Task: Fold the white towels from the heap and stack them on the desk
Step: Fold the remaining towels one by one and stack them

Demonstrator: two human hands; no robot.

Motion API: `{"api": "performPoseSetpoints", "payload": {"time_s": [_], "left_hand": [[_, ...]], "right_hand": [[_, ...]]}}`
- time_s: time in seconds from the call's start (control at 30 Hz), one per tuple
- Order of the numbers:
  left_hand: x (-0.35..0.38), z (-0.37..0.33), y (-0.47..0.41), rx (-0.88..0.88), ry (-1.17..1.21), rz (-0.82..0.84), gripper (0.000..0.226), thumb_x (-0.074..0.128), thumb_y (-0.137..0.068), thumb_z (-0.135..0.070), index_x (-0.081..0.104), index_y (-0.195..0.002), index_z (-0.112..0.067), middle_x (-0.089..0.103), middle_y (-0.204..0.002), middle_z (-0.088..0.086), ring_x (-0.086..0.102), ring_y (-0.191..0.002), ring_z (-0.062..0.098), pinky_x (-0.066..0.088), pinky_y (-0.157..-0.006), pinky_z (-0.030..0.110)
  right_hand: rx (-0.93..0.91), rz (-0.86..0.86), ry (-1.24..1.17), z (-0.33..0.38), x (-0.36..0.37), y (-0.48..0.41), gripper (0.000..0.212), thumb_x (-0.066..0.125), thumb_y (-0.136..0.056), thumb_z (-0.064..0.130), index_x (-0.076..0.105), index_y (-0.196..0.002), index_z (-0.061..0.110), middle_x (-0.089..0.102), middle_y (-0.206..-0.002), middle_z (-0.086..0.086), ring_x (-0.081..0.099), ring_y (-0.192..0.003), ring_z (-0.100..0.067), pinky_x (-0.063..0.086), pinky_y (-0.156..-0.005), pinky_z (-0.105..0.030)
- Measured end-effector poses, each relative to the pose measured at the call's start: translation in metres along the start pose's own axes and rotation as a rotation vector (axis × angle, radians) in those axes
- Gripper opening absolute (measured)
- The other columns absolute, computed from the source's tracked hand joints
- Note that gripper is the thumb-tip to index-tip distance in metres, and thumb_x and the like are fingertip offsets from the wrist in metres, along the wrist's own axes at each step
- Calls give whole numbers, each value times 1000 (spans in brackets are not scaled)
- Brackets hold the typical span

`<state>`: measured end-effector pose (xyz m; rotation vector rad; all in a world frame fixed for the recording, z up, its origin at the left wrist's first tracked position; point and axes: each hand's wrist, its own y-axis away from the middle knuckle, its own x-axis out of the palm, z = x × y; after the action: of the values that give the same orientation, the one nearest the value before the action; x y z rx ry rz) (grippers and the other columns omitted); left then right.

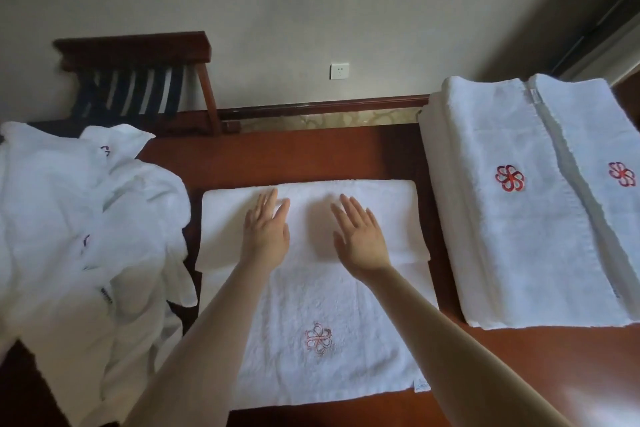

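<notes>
Nearest the person, one white towel [311, 305] lies flat on the middle of the dark wooden desk [519, 374]. Its far part is folded back over itself. One red flower emblem [318, 338] shows on the near single layer, and a small label [420, 385] sits at the near right corner.

Both hands lie on the folded part. The left hand [266, 229] and right hand [360, 236] are flat, fingers straight and close together, palms down, gripping nothing. Both forearms cross the near part of the towel and hide some of it.

To the left is the heap [86, 218] of crumpled white towels, cut off by the frame edge. The number of towels in it cannot be counted.

To the right is the stack [519, 218] of folded towels with two red emblems on top. Its right side is cut off, and its layers are too indistinct to count.

Beyond the desk are one wooden rack [138, 80] with straps and one wall socket [339, 71].
</notes>
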<state>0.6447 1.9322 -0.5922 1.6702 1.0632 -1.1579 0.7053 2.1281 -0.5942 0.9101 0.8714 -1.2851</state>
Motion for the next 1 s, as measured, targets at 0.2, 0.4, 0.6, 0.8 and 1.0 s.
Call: {"api": "performPoseSetpoints", "payload": {"time_s": [0.2, 0.4, 0.6, 0.8, 1.0], "left_hand": [[29, 20, 0, -113, -78, 169, 59, 10, -96, -58, -2, -151, -41, -16, -159, -11, -19, -145, 16, -7, -117, 44], [29, 11, 9, -126, -197, 94, 75, -16, -79, -67, -13, -147, -36, -21, -158, -7, -23, -144, 17, -7, -118, 45], [27, 4, 15, -133, -201, 71, 85, -19, -75, -69, -6, -150, -31, -17, -159, -2, -18, -146, 22, -6, -118, 45], [35, 5, 40, -138, -172, 175, 79, -18, -79, -68, -17, -148, -30, -27, -156, -1, -25, -144, 25, -6, -118, 49], [17, -6, 86, 131, -51, -120, 57, 34, -92, -37, 53, -134, -4, 46, -140, 22, 45, -129, 41, 38, -103, 57]], "right_hand": [[-40, 136, 138, -24, 27, -29, 60, 23, -100, 53, 10, -154, 32, 4, -162, 2, -2, -149, -19, -11, -116, -42], [152, -11, 63, -80, 10, -35, 62, 21, -98, 56, 10, -154, 30, 0, -162, 2, -11, -147, -12, 3, -120, -46], [174, 65, 62, -84, 5, -37, 63, 18, -99, 53, 0, -154, 29, -10, -161, 3, -22, -143, -8, -2, -119, -37], [196, 76, 121, -65, -4, -28, 58, 25, -100, 39, 12, -154, 21, 2, -162, -6, -4, -149, -19, 0, -119, -47], [67, -181, 14, -25, -11, 36, 37, 55, -92, 19, 55, -127, 6, 55, -127, -13, 50, -119, -32, 41, -95, -43]]}}
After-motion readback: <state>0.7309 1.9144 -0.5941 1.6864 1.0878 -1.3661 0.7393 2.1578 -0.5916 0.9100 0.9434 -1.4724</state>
